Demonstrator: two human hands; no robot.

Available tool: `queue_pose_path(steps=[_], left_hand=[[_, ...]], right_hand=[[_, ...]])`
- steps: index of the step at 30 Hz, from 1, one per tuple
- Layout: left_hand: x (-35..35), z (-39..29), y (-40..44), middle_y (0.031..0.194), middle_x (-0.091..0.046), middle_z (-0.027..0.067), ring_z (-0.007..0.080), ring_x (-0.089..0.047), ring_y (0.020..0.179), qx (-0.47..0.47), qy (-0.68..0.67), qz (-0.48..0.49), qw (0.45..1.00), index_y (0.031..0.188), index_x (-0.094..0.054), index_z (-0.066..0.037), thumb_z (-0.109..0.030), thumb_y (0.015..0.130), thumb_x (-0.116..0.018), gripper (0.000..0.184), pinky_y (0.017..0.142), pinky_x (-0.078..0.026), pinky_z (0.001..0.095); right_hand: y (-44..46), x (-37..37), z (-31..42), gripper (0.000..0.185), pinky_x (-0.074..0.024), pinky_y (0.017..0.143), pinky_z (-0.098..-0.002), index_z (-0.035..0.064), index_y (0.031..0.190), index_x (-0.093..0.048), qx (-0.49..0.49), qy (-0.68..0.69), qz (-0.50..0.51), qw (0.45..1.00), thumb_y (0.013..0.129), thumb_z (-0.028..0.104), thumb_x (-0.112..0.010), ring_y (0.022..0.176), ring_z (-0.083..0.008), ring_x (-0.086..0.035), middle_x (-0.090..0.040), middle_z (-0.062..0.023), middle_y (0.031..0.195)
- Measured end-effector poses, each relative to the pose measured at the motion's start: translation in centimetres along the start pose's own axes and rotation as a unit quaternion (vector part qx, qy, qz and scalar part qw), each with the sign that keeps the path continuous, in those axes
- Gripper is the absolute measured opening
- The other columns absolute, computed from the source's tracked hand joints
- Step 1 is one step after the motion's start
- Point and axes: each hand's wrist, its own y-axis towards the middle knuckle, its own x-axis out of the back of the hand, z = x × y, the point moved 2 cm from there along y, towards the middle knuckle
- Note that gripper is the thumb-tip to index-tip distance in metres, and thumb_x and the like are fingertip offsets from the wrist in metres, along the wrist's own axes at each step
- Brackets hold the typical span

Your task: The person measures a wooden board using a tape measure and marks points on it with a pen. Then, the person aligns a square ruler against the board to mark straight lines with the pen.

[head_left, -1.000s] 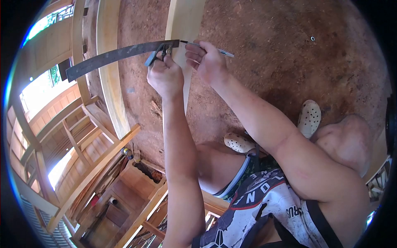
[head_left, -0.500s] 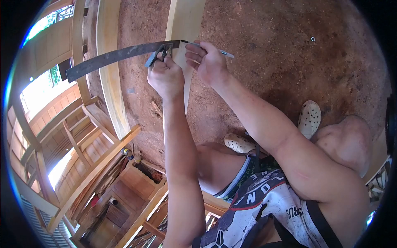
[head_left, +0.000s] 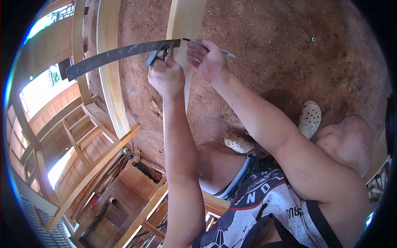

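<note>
My left hand (head_left: 166, 79) is closed around the head of a combination square (head_left: 118, 53). The square's long dark blade looks curved through the wide lens and reaches far to the left, with its right end lying across a pale wooden board (head_left: 187, 18). In my right hand (head_left: 213, 64) is a slim pen (head_left: 228, 53), pinched between thumb and fingers. Its dark tip points left, close to the blade's right end over the board; I cannot tell whether it touches the wood. My right hand's other fingers are loosely curled.
A second long board (head_left: 108, 78) runs parallel on the left. Wooden frames and panels (head_left: 93, 136) stand at the lower left, near a small can (head_left: 127, 153). A ring-shaped object (head_left: 313, 39) lies on the brown dirt floor (head_left: 269, 25). My feet wear perforated clogs (head_left: 310, 118).
My right hand and the pen have shifted very slightly to the right, the tip a little farther up the board. The left hand and the square have hardly moved.
</note>
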Motion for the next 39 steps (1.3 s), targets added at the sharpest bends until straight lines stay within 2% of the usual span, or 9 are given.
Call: queue_pose_path(steps=[11,26,29,31,32,34,35,37,39], left_hand=[[0.1,-0.2,0.0,0.074,-0.067,0.023,0.0422,-0.066,0.066,-0.009,-0.014,-0.003,1.0,0.072,-0.067,0.004,-0.006,0.083,-0.064,0.015,0.062,-0.054,0.0486],[0.0,0.3,-0.1,0.074,-0.067,0.0238,0.0426,-0.067,0.067,0.029,-0.002,0.024,0.999,0.071,-0.067,0.004,-0.007,0.082,-0.064,0.016,0.061,-0.054,0.0488],[0.0,0.6,-0.1,0.074,-0.067,0.0244,0.0431,-0.066,0.068,0.028,-0.006,0.03,0.999,0.075,-0.07,0.004,-0.009,0.082,-0.066,0.015,0.062,-0.053,0.0487],[0.7,1.2,0.2,0.072,-0.067,0.0229,0.0361,-0.068,0.064,0.042,-0.03,0.032,0.998,0.08,-0.072,0.004,-0.01,0.082,-0.07,0.015,0.062,-0.053,0.043],[1.4,1.2,0.6,0.072,-0.067,0.0229,0.0361,-0.068,0.064,0.043,-0.043,0.028,0.998,0.08,-0.072,0.004,-0.01,0.082,-0.07,0.015,0.062,-0.053,0.043],[3.7,1.8,1.7,0.07,-0.071,0.0135,0.0197,-0.067,0.064,0.02,-0.124,-0.083,0.989,0.083,-0.074,0.004,-0.01,0.086,-0.072,0.014,0.06,-0.05,0.0335],[4.3,3.2,2.6,0.072,-0.072,0.0103,0.0158,-0.067,0.064,0.033,-0.142,-0.096,0.985,0.086,-0.076,0.003,-0.009,0.086,-0.073,0.012,0.059,-0.05,0.031],[5.8,4.6,3.2,0.074,-0.074,0.0071,0.0119,-0.066,0.064,0.058,-0.166,-0.113,0.978,0.088,-0.077,0.002,-0.009,0.087,-0.073,0.012,0.059,-0.05,0.0285],[8.2,4.2,4.1,0.068,-0.071,0.0071,0.0089,-0.059,0.058,0.102,-0.23,-0.117,0.961,0.084,-0.074,0.003,-0.009,0.089,-0.072,0.013,0.054,-0.045,0.0274]], right_hand=[[-0.1,-0.1,0.0,0.029,-0.0527,0.074,-0.0363,0.0048,0.124,-0.053,-0.005,0.001,-0.004,1.0,0.103,0.023,-0.045,0.083,-0.0213,-0.065,-0.071,-0.0121,0.105],[-0.9,0.8,-1.5,0.026,-0.0511,0.074,-0.0352,0.0048,0.115,-0.057,-0.008,-0.011,-0.016,1.0,0.1,0.025,-0.049,0.08,-0.0202,-0.064,-0.072,-0.0117,0.098],[-0.2,2.6,-1.2,0.027,-0.0506,0.069,-0.0351,0.0046,0.108,-0.061,0.056,-0.051,-0.036,0.996,0.099,0.028,-0.051,0.078,-0.0193,-0.064,-0.072,-0.0109,0.094],[-0.5,4.8,1.3,0.03,-0.0505,0.065,-0.0402,0.0019,0.099,-0.065,0.183,-0.274,-0.105,0.938,0.098,0.03,-0.054,0.073,-0.0216,-0.064,-0.071,-0.0136,0.086],[-0.3,5.8,2.6,0.03,-0.0505,0.065,-0.0402,0.0019,0.099,-0.065,0.194,-0.281,-0.104,0.934,0.098,0.03,-0.054,0.073,-0.0216,-0.064,-0.071,-0.0136,0.086],[-0.2,8.1,4.7,0.031,-0.0526,0.068,-0.046,-0.001,0.096,-0.068,0.181,-0.624,-0.104,0.753,0.096,0.027,-0.056,0.076,-0.0313,-0.068,-0.071,-0.0208,0.087],[-0.5,9.2,5.3,0.031,-0.0526,0.068,-0.046,-0.001,0.096,-0.068,0.186,-0.634,-0.107,0.743,0.096,0.027,-0.056,0.076,-0.0313,-0.068,-0.071,-0.0208,0.087],[-0.9,10.7,5.1,0.03,-0.054,0.08,-0.0483,0.0,0.096,-0.072,0.161,-0.826,-0.002,0.54,0.092,0.027,-0.058,0.088,-0.0395,-0.07,-0.07,-0.0264,0.091],[-3.0,12.4,3.9,0.031,-0.0546,0.085,-0.0484,0.0019,0.096,-0.074,0.017,-0.91,0.032,0.413,0.089,0.029,-0.061,0.097,-0.0421,-0.069,-0.07,-0.0271,0.099]])
